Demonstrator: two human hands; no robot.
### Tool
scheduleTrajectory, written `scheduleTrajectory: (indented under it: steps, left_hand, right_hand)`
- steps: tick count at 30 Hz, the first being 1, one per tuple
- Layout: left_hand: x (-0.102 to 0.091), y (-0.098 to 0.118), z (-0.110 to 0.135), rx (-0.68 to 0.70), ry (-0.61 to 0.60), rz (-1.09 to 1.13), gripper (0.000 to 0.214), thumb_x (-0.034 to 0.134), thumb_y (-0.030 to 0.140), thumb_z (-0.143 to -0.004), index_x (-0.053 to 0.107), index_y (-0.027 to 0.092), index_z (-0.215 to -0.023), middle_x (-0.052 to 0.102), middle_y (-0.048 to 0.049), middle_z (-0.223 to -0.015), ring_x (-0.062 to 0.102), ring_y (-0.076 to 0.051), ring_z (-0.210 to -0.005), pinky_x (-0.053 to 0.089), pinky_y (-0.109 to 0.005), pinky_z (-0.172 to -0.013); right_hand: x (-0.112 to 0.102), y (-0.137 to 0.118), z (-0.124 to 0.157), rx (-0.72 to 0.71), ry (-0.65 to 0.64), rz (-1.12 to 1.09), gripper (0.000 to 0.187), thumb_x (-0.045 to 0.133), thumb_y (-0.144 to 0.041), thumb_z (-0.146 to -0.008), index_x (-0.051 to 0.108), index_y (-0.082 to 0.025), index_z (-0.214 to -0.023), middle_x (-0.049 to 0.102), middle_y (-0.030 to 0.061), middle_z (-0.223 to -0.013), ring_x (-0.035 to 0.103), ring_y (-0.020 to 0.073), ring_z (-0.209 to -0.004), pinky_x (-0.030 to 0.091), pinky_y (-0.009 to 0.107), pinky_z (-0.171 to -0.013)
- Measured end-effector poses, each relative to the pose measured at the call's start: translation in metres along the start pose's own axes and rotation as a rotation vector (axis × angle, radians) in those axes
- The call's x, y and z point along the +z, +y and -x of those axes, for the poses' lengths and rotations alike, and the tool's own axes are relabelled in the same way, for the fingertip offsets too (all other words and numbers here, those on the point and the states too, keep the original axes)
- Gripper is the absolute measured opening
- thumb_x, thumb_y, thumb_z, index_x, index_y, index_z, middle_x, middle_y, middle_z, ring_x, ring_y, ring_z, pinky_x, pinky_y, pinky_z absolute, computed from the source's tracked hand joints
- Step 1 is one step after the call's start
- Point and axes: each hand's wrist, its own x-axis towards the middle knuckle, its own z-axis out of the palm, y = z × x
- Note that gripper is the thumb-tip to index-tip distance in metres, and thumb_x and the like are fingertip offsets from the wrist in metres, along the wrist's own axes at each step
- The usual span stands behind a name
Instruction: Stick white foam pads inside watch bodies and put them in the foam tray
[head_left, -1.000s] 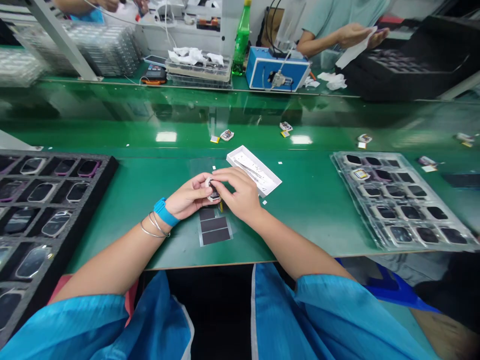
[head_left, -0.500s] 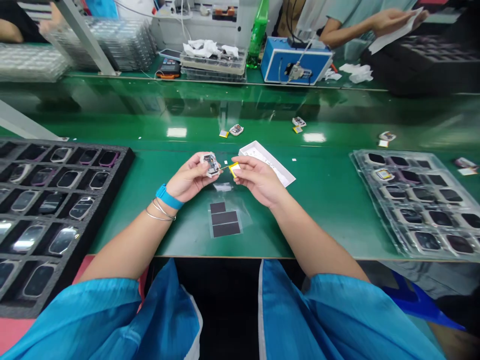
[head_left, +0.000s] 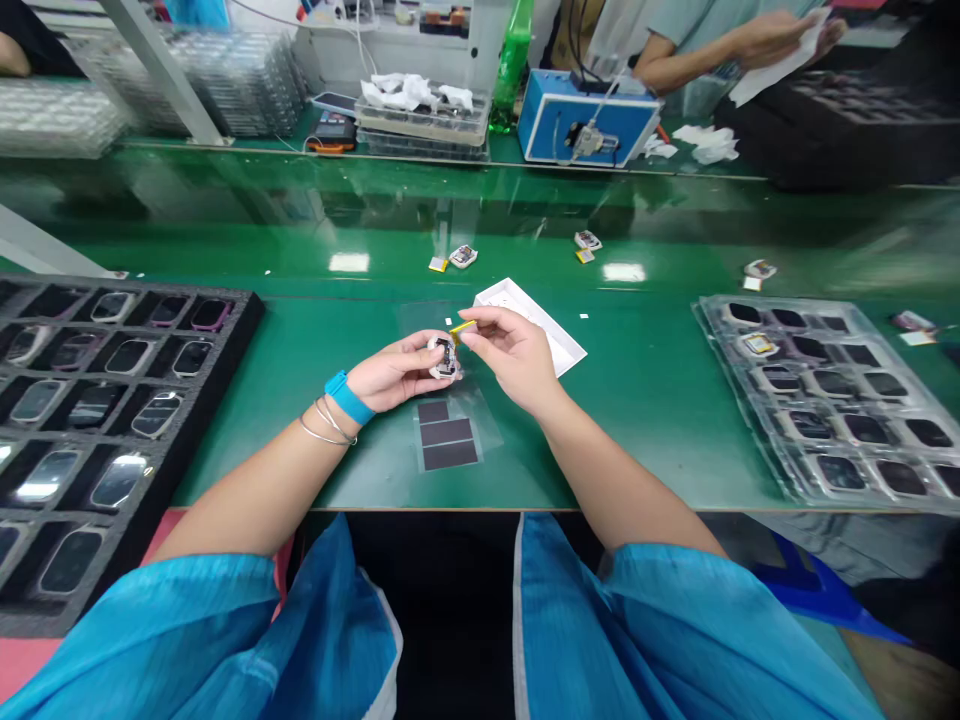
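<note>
Two hands (head_left: 397, 372) just apart, gripping module (head_left: 445, 357) and yellow strip (head_left: 465, 326), white box (head_left: 559, 345) behind

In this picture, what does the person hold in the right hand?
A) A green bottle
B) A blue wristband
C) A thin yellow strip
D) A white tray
C. The right hand pinches the thin yellow strip, while the left hand holds a small electronic module.

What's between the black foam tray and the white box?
The head view shows the left hand there, holding a small watch body.
</note>
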Motion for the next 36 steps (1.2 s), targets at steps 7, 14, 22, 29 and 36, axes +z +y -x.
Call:
scheduleTrajectory:
  steps: [7,14,22,29,36]
  left_hand:
    - [0.003,0.000,0.000,-0.046,-0.023,0.021,0.024,0.071,0.013,-0.084,0.063,0.017,-0.106,0.072,-0.0052,-0.096,0.074,-0.017,-0.086,0.060,-0.025,-0.080]
    - [0.014,-0.002,-0.001,-0.019,0.093,0.001,0.014,0.066,0.004,-0.082,0.060,0.013,-0.091,0.072,-0.0069,-0.086,0.075,-0.018,-0.076,0.060,-0.023,-0.066]
    - [0.015,-0.003,-0.007,0.013,0.237,-0.073,0.010,0.064,0.007,-0.080,0.056,0.013,-0.082,0.072,-0.0081,-0.075,0.072,-0.019,-0.062,0.058,-0.023,-0.054]
    - [-0.010,0.022,0.003,-0.121,0.048,-0.164,0.007,0.065,0.008,-0.076,0.062,0.010,-0.082,0.074,-0.0130,-0.080,0.073,-0.022,-0.071,0.063,-0.041,-0.073]
    - [-0.019,0.018,0.000,-0.204,-0.085,-0.226,0.012,0.073,0.009,-0.074,0.063,0.011,-0.081,0.075,-0.0140,-0.083,0.074,-0.024,-0.080,0.059,-0.052,-0.087]
  right_hand:
    - [0.003,0.002,0.002,-0.092,0.017,0.114,0.027,0.068,-0.045,-0.087,0.071,-0.025,-0.104,0.074,0.0027,-0.099,0.069,0.0174,-0.089,0.058,0.036,-0.087]
    - [0.005,0.011,0.003,-0.151,-0.002,0.255,0.018,0.062,-0.029,-0.089,0.071,-0.024,-0.104,0.073,0.0020,-0.094,0.068,0.0165,-0.085,0.057,0.035,-0.086]
    - [0.012,0.020,-0.007,-0.011,0.027,0.210,0.031,0.065,-0.029,-0.085,0.066,-0.024,-0.116,0.073,0.0035,-0.104,0.068,0.0173,-0.095,0.056,0.034,-0.086]
    - [0.009,-0.014,0.023,0.207,-0.338,0.593,0.008,0.066,-0.015,-0.082,0.073,-0.018,-0.081,0.071,0.0042,-0.089,0.067,0.0176,-0.080,0.054,0.035,-0.081]
    - [0.027,-0.013,0.045,0.163,-0.385,0.826,0.013,0.067,-0.009,-0.082,0.075,-0.016,-0.091,0.067,0.0108,-0.112,0.064,0.0247,-0.107,0.049,0.043,-0.099]
